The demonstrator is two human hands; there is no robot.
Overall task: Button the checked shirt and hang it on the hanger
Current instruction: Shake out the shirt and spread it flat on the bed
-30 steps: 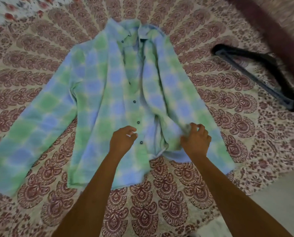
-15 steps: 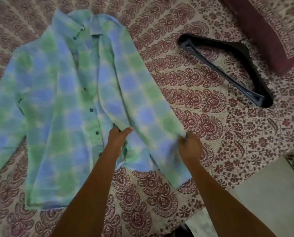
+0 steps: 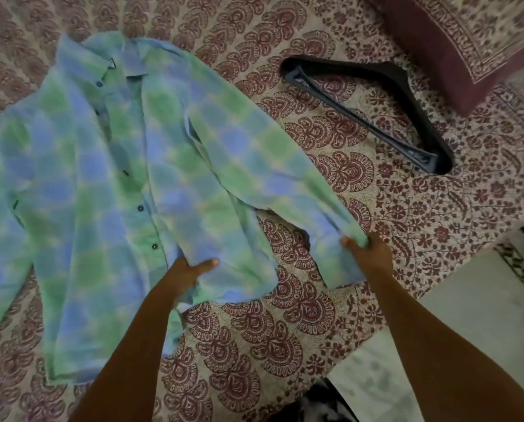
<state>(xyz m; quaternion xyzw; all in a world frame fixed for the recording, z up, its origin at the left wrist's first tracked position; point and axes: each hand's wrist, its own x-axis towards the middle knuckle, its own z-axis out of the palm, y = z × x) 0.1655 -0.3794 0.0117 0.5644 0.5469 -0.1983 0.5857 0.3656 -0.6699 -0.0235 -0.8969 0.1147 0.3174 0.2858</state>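
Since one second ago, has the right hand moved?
Yes. The right hand, gripping the shirt sleeve, has moved outward, nearer the hanger; bedspread now shows between sleeve and shirt front.

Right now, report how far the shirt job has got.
Done: the checked shirt lies spread front-up on the bedspread. In hand: left hand grips a front panel, right hand the sleeve end. Left: every button looks unfastened; the black hanger lies apart, unused.

Home bedroom: printed bedsheet (image 3: 330,300) over bed, matching pillow (image 3: 467,35), pale tiled floor (image 3: 467,324) beside bed.
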